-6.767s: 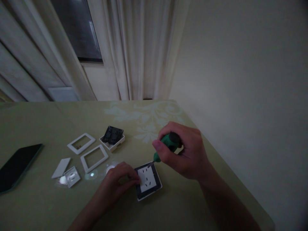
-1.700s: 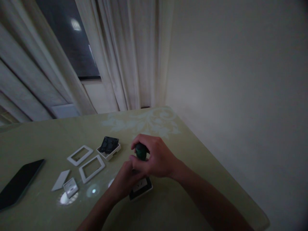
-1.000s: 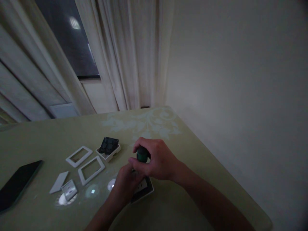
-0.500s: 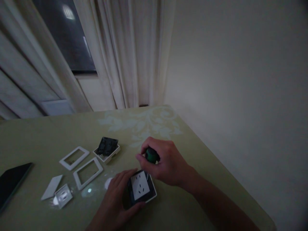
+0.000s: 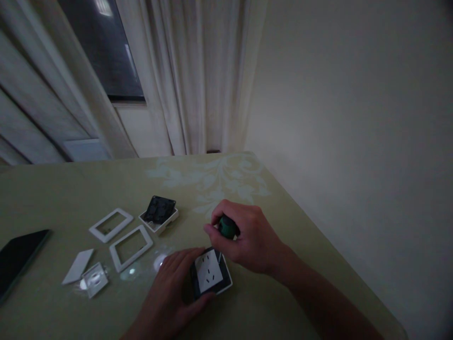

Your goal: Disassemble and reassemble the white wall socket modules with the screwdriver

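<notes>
A wall socket (image 5: 208, 275), white-faced with a dark surround, lies near the front of the green table (image 5: 247, 311). My left hand (image 5: 173, 295) grips its left and near edges, fingers curled around it. My right hand (image 5: 247, 238) is closed on a green-handled screwdriver (image 5: 226, 226), held upright with its tip at the socket's far right edge. The tip itself is hidden by my fingers.
Two white frames (image 5: 111, 224) (image 5: 130, 241) lie to the left, with a second socket (image 5: 159, 213) turned dark back up behind them. A flat white plate (image 5: 78, 266) and a small white insert (image 5: 94, 279) lie further left. A dark phone (image 5: 17, 259) is at the left edge.
My left hand moved from on top of the socket to its left and near edges, baring the white face. My right hand with the screwdriver moved slightly right. The camera view shifted.
</notes>
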`<state>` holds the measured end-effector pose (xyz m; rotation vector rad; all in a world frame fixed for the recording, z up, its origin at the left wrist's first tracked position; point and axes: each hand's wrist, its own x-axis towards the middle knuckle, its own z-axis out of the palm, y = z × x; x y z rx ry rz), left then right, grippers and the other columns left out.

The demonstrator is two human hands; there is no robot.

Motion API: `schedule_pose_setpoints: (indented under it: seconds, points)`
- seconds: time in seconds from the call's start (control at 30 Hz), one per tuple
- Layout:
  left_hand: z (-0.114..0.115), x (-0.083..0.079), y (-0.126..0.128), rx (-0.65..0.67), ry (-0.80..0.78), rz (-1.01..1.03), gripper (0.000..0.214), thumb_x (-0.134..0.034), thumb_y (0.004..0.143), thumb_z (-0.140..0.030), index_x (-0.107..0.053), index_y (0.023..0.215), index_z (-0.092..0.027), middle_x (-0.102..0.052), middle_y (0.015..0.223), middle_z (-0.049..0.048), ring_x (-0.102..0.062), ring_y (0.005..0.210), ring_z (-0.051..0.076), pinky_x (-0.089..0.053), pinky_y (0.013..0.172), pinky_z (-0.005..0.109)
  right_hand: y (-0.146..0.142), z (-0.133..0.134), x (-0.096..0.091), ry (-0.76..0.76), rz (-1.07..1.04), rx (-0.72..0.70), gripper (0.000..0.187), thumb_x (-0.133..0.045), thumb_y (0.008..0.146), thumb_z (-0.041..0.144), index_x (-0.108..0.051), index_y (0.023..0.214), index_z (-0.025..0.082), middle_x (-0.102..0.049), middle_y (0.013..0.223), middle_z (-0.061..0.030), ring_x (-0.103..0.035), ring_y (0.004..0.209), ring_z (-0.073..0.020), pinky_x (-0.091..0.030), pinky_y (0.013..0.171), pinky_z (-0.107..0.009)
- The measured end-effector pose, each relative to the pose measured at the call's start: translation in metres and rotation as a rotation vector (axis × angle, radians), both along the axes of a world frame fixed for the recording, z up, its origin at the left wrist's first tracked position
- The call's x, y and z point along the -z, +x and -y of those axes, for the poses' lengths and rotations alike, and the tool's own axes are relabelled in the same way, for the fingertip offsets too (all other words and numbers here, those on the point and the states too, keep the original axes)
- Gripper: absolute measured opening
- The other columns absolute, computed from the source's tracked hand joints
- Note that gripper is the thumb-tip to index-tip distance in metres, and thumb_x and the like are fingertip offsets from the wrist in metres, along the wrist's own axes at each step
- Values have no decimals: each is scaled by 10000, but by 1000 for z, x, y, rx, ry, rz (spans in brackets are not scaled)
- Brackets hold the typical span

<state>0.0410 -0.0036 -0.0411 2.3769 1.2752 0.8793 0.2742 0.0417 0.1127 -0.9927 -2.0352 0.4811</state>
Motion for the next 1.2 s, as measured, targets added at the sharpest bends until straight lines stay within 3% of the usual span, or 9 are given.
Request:
schedule_pose_setpoints:
  seconds: [0.47, 0.67, 1.2]
  points:
    - [-1, -7, 0, 27, 49, -62, 753, -874, 824, -503, -528, 1472, -339, -761, 1357, 94, -735, 1188, 372, -588, 992, 494, 0, 1, -1, 32, 12, -4, 127, -707, 955, 247, -614, 874, 218, -615, 736, 54, -553, 633, -103, -419, 636, -238]
    - [-1, -13, -3, 77, 82, -133, 798, -839, 834, -645, -535, 1494, -316, -753, 1369, 109, -729, 1181, 364, -566, 999, 495, -1, 1, -1, 32, 9, -3, 126, -708, 961, 248, -619, 878, 218, -622, 736, 52, -561, 634, -102, -425, 637, -234]
    - [2, -18, -1, 89, 36, -124, 755, -828, 867, -587, -535, 1508, -315, -721, 1421, 107, -700, 1226, 368, -557, 1032, 531, 5, 7, -15, 161, -16, 48, 126, -750, 947, 212, -648, 878, 188, -637, 740, 57, -563, 615, -70, -436, 630, -202]
